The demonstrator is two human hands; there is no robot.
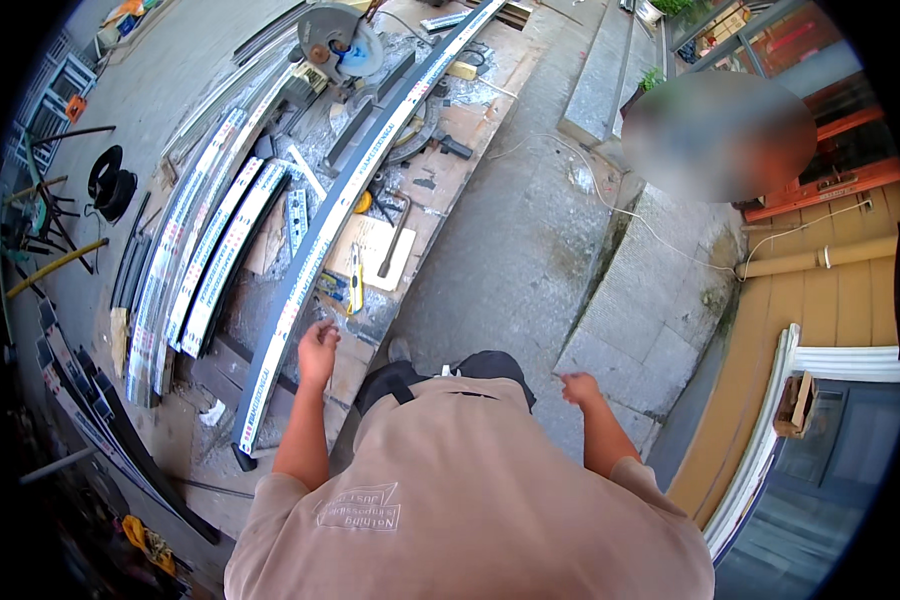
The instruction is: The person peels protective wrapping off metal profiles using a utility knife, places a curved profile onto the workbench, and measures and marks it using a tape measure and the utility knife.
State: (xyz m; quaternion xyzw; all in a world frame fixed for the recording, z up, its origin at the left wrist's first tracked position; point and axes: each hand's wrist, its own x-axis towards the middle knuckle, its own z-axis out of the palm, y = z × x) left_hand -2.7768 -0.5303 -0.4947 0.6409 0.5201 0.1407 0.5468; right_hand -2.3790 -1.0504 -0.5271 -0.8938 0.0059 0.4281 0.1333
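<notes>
And here's the left hand [318, 355], out over the near part of the bench [478, 125], fingers loosely bent, its grip released as far as one can see! Just to its left lies the long printed strip [342, 205], slanting from the near left to the far side, and the hand looks apart from it. Over on the right, the right hand [578, 388] hangs above the paving [610, 345], well clear of the bench, its grip relaxed too, nothing showing in it

Now, handling this one well: a piece this slender probably wants both hands, spread well apart along it, so it won't whip or twist. Mind the yellow knife [356, 280], just beyond the left hand; its blade is hard to judge from here, so fingers wide of it! The bent metal tool [397, 235] on the pale board [375, 260] could snag a sideways slide, so lifting beats dragging. And up at the far end, the saw [330, 45] sits close by: keep the strip's printed face off that guard
</notes>
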